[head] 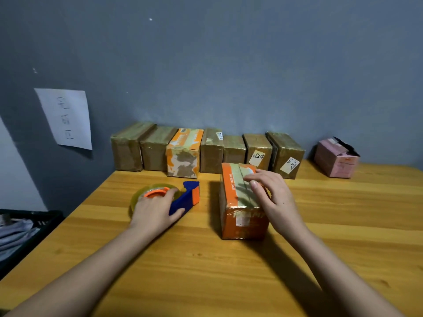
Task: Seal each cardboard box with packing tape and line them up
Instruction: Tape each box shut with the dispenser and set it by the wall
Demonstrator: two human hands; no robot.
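Orange box [242, 202] long axis toward wall, R hand [272, 197] fingers flat on top, L hand [155, 209] gripping tape dispenser [183, 197]

Left hand [158, 208] covers a good chunk of the clear tape roll in the blue and orange plastic dispenser [180, 197], so the grip underneath is anyone's guess. The black plastic crate [34, 227] at 9 o'clock runs off the edge. Scribbles on the white paper sheet [66, 118] and small white labels [257, 158] on the brown boxes are unreadable.
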